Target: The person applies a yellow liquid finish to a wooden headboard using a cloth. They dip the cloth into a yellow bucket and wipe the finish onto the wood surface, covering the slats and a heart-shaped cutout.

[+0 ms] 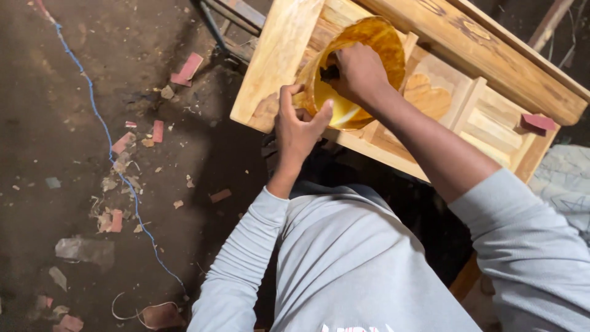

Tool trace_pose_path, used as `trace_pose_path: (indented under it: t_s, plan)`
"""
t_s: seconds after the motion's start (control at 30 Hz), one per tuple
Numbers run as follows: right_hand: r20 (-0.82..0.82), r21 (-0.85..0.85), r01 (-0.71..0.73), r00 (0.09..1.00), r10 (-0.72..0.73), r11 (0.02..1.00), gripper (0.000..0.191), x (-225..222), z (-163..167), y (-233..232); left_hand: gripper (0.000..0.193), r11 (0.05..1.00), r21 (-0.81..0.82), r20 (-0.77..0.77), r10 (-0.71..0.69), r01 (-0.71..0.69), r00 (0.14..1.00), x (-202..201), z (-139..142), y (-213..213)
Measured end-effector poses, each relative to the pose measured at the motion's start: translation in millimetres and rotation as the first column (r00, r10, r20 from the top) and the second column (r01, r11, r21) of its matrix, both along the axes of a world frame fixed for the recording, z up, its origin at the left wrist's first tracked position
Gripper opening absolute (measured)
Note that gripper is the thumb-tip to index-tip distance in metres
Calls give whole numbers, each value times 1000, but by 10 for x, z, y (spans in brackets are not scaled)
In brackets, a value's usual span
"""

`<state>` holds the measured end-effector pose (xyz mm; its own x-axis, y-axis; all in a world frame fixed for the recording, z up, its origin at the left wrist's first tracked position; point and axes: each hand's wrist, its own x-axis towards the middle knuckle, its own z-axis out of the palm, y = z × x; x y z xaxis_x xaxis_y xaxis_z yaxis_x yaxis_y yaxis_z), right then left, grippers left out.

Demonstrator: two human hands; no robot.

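- Yellow plastic container (362, 67), round and translucent, lies tilted on the wooden furniture frame (430, 74), near that frame's left end, its open mouth turned toward the person.
- Nearest the camera, grey long sleeves cover both arms; the right sleeve is pushed up so the forearm is bare.
- Left hand (299, 126) grips the container's near rim, thumb hooked over the edge into the mouth and fingers wrapped round the outside, so it is closed on the rim.
- Right hand (356, 72) reaches inside the container, fingers curled tight around a small dark object (330, 73); what that object is cannot be told from here.
- A paler yellow patch shows on the lower inside wall of the container, just below the right hand.
- Beyond the hands, the frame is pale, unfinished timber with recessed panels, one with a heart-shaped cut-out (427, 97) just right of the container.
- A small red block (538, 122) sits on the frame near its right end, well apart from both hands.
- On the dirt floor (74, 92) left of the frame, a thin blue cord (107, 132) runs from the top edge down toward the person, among scattered red offcuts (186, 71) and wood shavings (110, 215).
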<state>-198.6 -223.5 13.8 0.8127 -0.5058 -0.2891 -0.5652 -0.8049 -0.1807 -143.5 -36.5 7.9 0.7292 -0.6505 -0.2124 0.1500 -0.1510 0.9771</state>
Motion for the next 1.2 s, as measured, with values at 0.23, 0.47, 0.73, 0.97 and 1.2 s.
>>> trace_pose_path:
  t_s: [0.23, 0.47, 0.73, 0.97, 1.2]
  plan:
    - [470, 578, 129, 754, -458, 806, 33, -937, 767, -74, 54, 998, -24, -151, -69, 66, 986, -47, 130, -56]
    - [577, 582, 354, 455, -678, 732, 35, -2781, 195, -929, 52, 994, -41, -146, -110, 105, 983, -115, -3, -65]
    - [776, 57, 484, 528, -344, 873, 26, -2691, -1458, -1688, 46, 991, -65, 98, -110, 117, 989, -250, -144, -191]
    - [662, -8, 80, 747, -55, 997, 41, -2922, -1327, -1876, 77, 998, 56, 7, -34, 34, 999, -532, 2, -297]
    - [487, -265, 211, 872, -59, 941, 20, -3835, -1147, -2086, 92, 999, -9, -100, 41, -42, 994, -506, 59, -396]
